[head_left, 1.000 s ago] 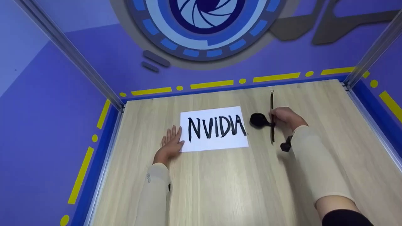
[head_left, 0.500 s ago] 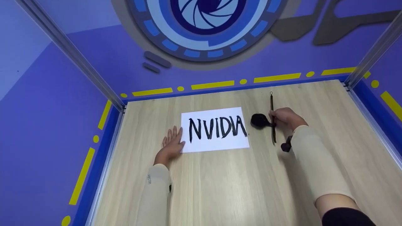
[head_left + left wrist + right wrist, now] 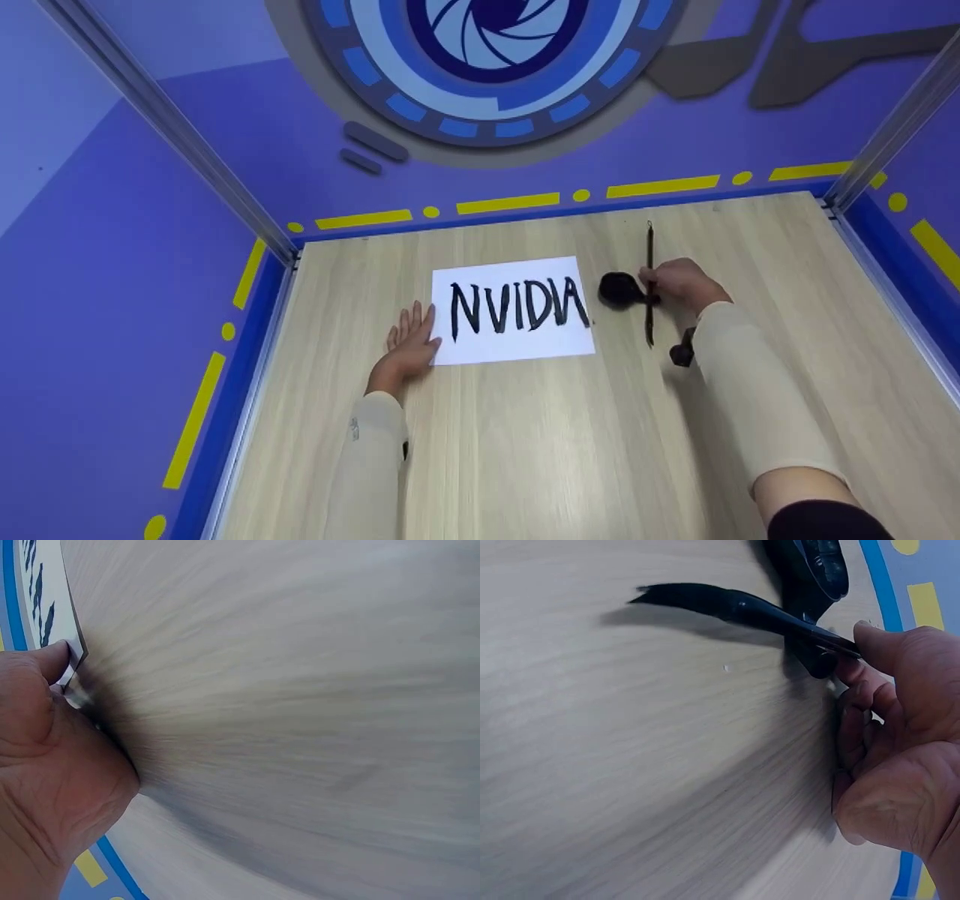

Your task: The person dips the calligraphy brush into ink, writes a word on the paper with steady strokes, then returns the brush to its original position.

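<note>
A white sheet of paper (image 3: 487, 349) bears the large black brushed letters "NVIDIA". My left hand (image 3: 407, 349) rests at its left edge with fingers spread, the thumb touching the paper's lower corner in the left wrist view. To the right of the sheet, my right hand (image 3: 686, 281) pinches a dark writing brush (image 3: 650, 244) by its handle. The brush's black bristles (image 3: 679, 596) point towards me, and its tip is slightly split in the right wrist view. Beside that hand sits a small black ink dish (image 3: 619, 289); the brush crosses over the dish's stubby handle (image 3: 814, 660).
All this lies on a pale wood-grain table (image 3: 525, 450). A blue-purple back wall (image 3: 247, 150) with yellow dashes and side panels with metal posts enclose it. A small dark spot (image 3: 593, 322) marks the table by the sheet's right edge.
The brush has turned slightly in my right hand, its bristle end swinging a little left and its loop end tipping. My left hand and the paper stay where they were.
</note>
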### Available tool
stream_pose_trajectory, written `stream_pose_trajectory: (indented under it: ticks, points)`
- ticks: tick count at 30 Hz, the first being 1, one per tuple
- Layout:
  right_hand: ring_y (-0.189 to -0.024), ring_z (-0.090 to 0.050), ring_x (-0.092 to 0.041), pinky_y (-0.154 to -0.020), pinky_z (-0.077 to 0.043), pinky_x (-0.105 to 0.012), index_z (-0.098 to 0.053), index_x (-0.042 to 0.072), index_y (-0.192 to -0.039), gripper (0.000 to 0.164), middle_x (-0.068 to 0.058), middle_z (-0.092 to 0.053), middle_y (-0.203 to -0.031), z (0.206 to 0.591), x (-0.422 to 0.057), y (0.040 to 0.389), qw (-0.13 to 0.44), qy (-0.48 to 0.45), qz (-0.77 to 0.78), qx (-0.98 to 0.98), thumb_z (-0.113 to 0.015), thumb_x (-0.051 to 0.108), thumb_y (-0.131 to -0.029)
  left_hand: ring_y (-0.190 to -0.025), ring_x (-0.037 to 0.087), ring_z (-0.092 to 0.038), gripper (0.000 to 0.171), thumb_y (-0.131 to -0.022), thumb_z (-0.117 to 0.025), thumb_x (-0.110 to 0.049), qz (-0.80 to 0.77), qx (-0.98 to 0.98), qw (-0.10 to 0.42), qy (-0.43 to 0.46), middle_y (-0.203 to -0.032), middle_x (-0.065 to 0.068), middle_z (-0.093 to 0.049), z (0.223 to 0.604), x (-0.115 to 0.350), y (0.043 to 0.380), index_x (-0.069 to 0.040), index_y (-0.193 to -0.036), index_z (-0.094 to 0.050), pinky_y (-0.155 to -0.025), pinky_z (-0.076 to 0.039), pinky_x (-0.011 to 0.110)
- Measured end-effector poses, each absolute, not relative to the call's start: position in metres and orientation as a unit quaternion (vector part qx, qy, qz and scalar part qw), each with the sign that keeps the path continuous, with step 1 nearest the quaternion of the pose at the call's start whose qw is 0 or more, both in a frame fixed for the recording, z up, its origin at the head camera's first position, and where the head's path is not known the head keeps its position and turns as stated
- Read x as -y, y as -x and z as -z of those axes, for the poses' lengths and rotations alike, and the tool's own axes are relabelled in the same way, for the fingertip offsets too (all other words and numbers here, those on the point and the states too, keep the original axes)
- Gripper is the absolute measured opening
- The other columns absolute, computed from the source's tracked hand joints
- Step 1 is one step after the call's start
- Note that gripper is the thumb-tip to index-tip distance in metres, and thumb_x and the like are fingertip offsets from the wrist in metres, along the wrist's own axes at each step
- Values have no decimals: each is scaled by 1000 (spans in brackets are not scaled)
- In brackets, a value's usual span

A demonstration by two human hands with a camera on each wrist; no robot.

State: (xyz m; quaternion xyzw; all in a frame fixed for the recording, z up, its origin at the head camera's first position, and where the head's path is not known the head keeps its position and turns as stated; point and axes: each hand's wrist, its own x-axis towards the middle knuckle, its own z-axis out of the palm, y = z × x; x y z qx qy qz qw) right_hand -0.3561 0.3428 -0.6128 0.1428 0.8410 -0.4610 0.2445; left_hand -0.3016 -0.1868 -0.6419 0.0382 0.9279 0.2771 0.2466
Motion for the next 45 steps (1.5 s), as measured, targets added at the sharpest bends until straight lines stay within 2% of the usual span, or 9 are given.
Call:
stream_pose_trajectory:
  ticks: [6, 17, 25, 27, 30, 33, 36, 39, 45]
  points:
    - [-64, -41, -15, -66, -38, -34, -52, 17, -71, 48, 9, -39, -62, 612, -345, 354, 237, -139, 440, -855, -60, 50, -106, -165, 29, 32, 72, -112, -36, -35, -276, -927, 254, -33, -179, 2, 27, 644, 186, 304, -27, -173, 2, -133, 20, 55]
    - [-62, -41, -14, -61, -36, -32, -51, 17, -70, 51, 9, -40, -61, 612, -348, 354, 224, -144, 412, -872, -63, 54, -103, -164, 27, 34, 73, -112, -37, -39, -281, -925, 253, -37, -178, -1, 28, 648, 182, 305, -30, -172, 3, -133, 21, 56]
    - [-61, -39, -14, -60, -35, -32, -50, 19, -67, 53, 10, -37, -60, 612, -348, 355, 218, -134, 420, -871, -65, 55, -102, -165, 31, 31, 71, -112, -36, -35, -293, -926, 234, -42, -180, 3, 25, 638, 180, 299, -25, -173, -1, -132, 21, 57]
    - [-67, -43, -15, -64, -38, -32, -60, 16, -72, 49, 11, -46, -63, 612, -348, 355, 213, -133, 430, -867, -66, 55, -102, -166, 32, 29, 71, -112, -37, -32, -302, -924, 230, -42, -180, 6, 23, 636, 180, 298, -22, -173, -3, -132, 20, 57]
    - [-79, -51, -16, -75, -42, -32, -73, 9, -92, 47, 10, -62, -74, 612, -349, 353, 210, -131, 447, -859, -64, 54, -103, -167, 33, 28, 70, -112, -37, -30, -306, -924, 225, -44, -181, 7, 21, 633, 180, 297, -21, -173, -5, -133, 18, 58]
    - [-91, -57, -16, -85, -46, -30, -75, 4, -113, 52, 9, -71, -89, 612, -350, 352, 213, -129, 470, -847, -62, 53, -105, -167, 34, 26, 69, -113, -38, -30, -303, -926, 220, -44, -181, 8, 19, 632, 180, 297, -20, -174, -6, -133, 16, 58]
    - [-93, -57, -15, -86, -47, -29, -73, 4, -119, 53, 9, -70, -93, 613, -351, 352, 213, -126, 488, -837, -60, 54, -106, -167, 34, 25, 69, -113, -37, -31, -298, -928, 219, -41, -181, 7, 19, 631, 180, 296, -22, -174, -5, -134, 15, 59]
    - [-91, -56, -14, -85, -47, -28, -74, 5, -115, 53, 10, -69, -92, 616, -353, 351, 199, -123, 487, -842, -58, 56, -107, -167, 34, 25, 68, -114, -37, -31, -300, -928, 218, -36, -181, 6, 19, 631, 180, 295, -21, -174, -6, -134, 16, 59]
    - [-100, -57, -15, -92, -48, -31, -71, 4, -120, 59, 8, -67, -103, 621, -355, 346, 190, -123, 482, -846, -49, 58, -110, -167, 33, 26, 68, -114, -36, -34, -300, -927, 222, -30, -181, 4, 20, 635, 183, 295, -22, -174, -5, -134, 16, 58]
